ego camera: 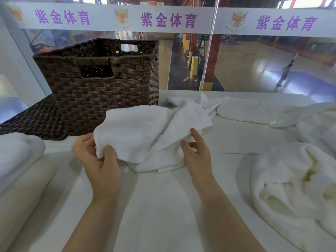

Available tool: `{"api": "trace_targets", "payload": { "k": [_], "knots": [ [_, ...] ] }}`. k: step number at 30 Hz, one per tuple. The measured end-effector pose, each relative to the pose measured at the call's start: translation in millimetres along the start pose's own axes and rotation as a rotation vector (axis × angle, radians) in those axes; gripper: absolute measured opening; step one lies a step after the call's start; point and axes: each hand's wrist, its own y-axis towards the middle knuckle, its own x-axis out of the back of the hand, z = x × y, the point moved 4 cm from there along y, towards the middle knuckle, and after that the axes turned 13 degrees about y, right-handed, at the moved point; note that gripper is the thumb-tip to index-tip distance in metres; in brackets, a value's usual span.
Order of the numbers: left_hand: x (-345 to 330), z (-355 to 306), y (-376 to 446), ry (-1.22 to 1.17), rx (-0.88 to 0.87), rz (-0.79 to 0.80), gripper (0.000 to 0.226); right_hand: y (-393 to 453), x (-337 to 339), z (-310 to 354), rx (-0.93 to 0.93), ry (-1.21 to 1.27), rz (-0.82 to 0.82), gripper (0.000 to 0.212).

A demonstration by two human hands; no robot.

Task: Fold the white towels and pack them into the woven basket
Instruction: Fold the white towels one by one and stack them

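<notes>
Up close, my left hand point(96, 159) pinches the near left corner of a white towel point(145, 131): the thumb lies on top of the cloth and the other fingers point(85, 142) curl beneath its edge. My right hand point(197, 153) holds the towel's right side, thumb and fingers loosely curled around a bunched fold, with the index finger stretched along the upper edge. Between my two hands the towel is lifted slightly, rumpled and partly doubled over, and its lower layer trails onto the white desk point(154, 206) just below.

Moving outward, the woven basket point(101, 84) stands upright on the desk just behind the towel, toward the left. It is dark brown, rectangular, with a cut-out handle in its near wall and another in its far wall. I cannot see its inside from this angle. A flat piece of the same dark weave point(34, 120) lies on the desk to the basket's left, touching its base.

More white towels surround me: a folded stack point(16, 153) at the left edge, a loose crumpled heap point(291, 182) at the right, and further rumpled ones point(241, 110) along the back of the desk. Beyond the desk, a glass partition carries a white banner with purple characters point(169, 20), and an indoor sports court point(254, 64) shows through it.
</notes>
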Motion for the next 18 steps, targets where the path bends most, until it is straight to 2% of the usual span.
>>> {"api": "trace_targets", "payload": {
  "k": [2, 4, 8, 11, 13, 15, 18],
  "knots": [
    [-2.5, -2.1, -3.1, 0.064, -0.042, 0.049, 0.057, 0.0, 1.7, 1.7, 0.049, 0.03, -0.026, 0.05],
    [-3.7, -2.1, -5.4, 0.086, -0.006, 0.054, 0.058, 2.4, 6.4, 5.3, 0.092, 0.197, -0.075, 0.047],
    [8.1, 13.5, 4.2, 0.044, 0.214, -0.11, 0.042, 8.2, 26.0, 4.3, 0.051, 0.63, -0.259, 0.033],
    [16.8, 24.6, 12.4, -0.075, 0.358, -0.187, 0.028, 13.7, 41.4, -0.5, 0.014, 0.811, -0.349, 0.017],
    [17.9, 26.7, 14.9, -0.095, 0.409, -0.2, 0.019, 13.7, 44.7, -0.2, -0.004, 0.856, -0.354, 0.023],
    [18.4, 23.6, 13.9, -0.054, 0.418, -0.195, 0.015, 9.7, 42.4, 2.1, -0.02, 0.885, -0.314, 0.039],
    [23.4, 10.0, 7.8, 0.042, 0.357, -0.209, 0.021, -3.1, 39.7, 12.2, 0.014, 0.789, -0.251, 0.054]
  ]
}}
